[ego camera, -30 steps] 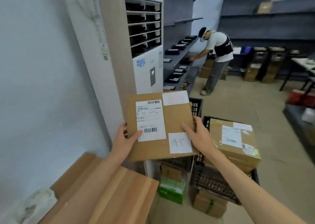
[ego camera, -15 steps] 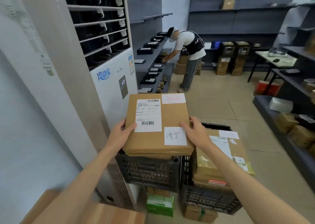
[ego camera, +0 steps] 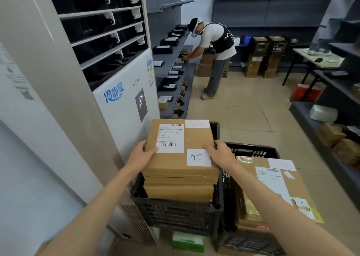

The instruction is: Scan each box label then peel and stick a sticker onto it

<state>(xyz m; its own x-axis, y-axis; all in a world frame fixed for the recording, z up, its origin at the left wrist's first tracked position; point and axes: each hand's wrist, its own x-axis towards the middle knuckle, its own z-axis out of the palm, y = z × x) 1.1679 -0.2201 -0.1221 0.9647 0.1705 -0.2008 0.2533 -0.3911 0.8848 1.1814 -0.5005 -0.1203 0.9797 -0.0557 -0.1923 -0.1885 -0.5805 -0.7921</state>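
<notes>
Box has come down since the earlier frame: it was held up in front of the air conditioner, now the flat brown cardboard box (ego camera: pixel 181 148) sits on top of the stack of matching brown boxes (ego camera: pixel 179 185) inside the black plastic crate (ego camera: pixel 175 213).

Left hand (ego camera: pixel 141 157) grips the box's left edge, thumb on the top face touching the corner of the white printed shipping label (ego camera: pixel 170 138), the other fingers wrapped under the edge and hidden. Right hand (ego camera: pixel 221 154) grips the right edge, thumb lying on top just above the white square sticker with handwritten characters (ego camera: pixel 198 157), the rest curled round the side. Both hands closed on the box, neither fully clenched.

Between the two thumbs: shipping label towards the left fingers, handwritten sticker towards the right ones. Beyond the right fingers, at the far right corner of the box top, a small white label with faint red print (ego camera: pixel 197 123).

Right of the right forearm: a second black crate (ego camera: pixel 253 150) holding a larger brown cardboard parcel with clear tape and white labels (ego camera: pixel 276 187), tilted. Left of the left hand: tall white floor-standing air conditioner (ego camera: pixel 120 92). Under the crates a green and white carton (ego camera: pixel 188 241).

Far beyond the fingers, a person in a white shirt and dark vest (ego camera: pixel 216 47) bends towards grey shelving (ego camera: pixel 175 61).
</notes>
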